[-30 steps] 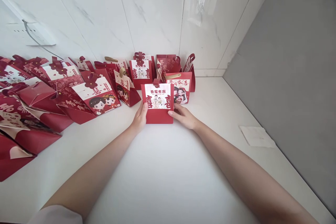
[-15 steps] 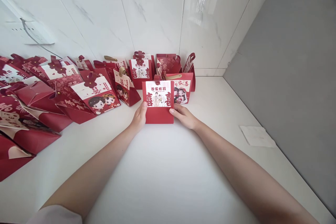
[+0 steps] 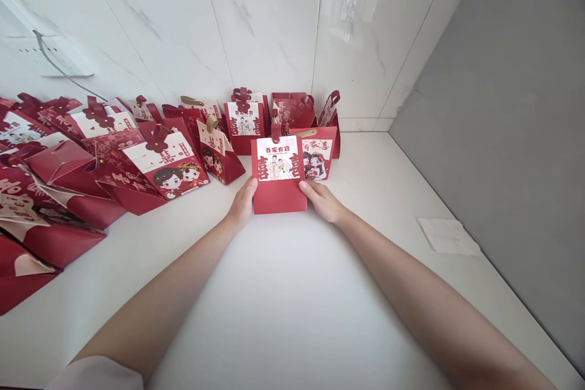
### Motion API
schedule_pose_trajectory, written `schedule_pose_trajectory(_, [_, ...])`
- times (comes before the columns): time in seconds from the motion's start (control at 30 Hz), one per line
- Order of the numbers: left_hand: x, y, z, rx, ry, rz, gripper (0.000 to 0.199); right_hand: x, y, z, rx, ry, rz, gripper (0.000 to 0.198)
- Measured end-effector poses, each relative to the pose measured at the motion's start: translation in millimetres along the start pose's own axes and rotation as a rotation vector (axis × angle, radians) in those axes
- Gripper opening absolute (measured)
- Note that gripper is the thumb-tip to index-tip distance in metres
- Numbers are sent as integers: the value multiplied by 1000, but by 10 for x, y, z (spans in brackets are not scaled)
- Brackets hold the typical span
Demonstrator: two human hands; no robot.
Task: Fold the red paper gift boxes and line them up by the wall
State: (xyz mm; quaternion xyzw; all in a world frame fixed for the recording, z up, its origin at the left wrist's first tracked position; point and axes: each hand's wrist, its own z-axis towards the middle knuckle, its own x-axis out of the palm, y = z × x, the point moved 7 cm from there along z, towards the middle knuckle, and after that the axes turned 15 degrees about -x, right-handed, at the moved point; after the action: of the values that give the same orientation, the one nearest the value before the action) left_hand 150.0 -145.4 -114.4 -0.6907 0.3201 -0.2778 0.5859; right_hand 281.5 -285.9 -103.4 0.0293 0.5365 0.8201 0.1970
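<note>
Between my two hands is a red gift box (image 3: 280, 196) with a white printed panel of a bridal couple and a dark red ribbon loop on top. My left hand (image 3: 243, 200) grips its left side, thumb on the front edge. On its right side my right hand (image 3: 321, 200) holds it the same way, fingers hidden behind. Right behind it stands a pink-red gift box (image 3: 325, 155) with a gold handle, partly covered. A similar couple-print box (image 3: 245, 128) stands further back, and a small tent-shaped box (image 3: 220, 155) is left of my left hand.
Many red gift boxes (image 3: 132, 177) crowd the left of the white table (image 3: 265, 311). A white tissue (image 3: 448, 236) lies near the right edge by a grey panel (image 3: 516, 134). Behind is a tiled wall (image 3: 269, 18) with a socket and cable (image 3: 59, 61) at left.
The held box has shifted slightly right and is turned a little, its top now tilted back. Both hands keep their hold on its sides.
</note>
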Motion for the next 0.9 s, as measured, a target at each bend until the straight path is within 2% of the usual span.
schedule_pose_trajectory(0.17, [-4, 5, -11, -22, 11, -32, 61, -26, -4, -20, -27, 16, -42, 57])
schedule_pose_trajectory(0.27, [-120, -3, 10, -22, -75, -120, 49, -22, 67, -36, -159, 58, -67, 59])
schedule_pose_trajectory(0.37, [-246, -12, 23, -34, -158, -339, 37, 60, 181, -59, -315, 134, -135, 74])
schedule_pose_trajectory(0.47, [-157, 2, 10, -162, -41, -507, 31, 150, 253, -71, -375, 154, -331, 85])
schedule_pose_trajectory(0.6, [124, 27, -101, -363, 215, -705, 38, 151, 348, -75, -446, 51, -493, 76])
schedule_pose_trajectory(0.73, [241, 53, -174, -434, 307, -790, 46, 121, 374, -75, -482, 27, -560, 74])
schedule_pose_trajectory(0.9, [302, 42, -199, -432, 369, -720, 49, 247, 443, -101, -584, 141, -700, 71])
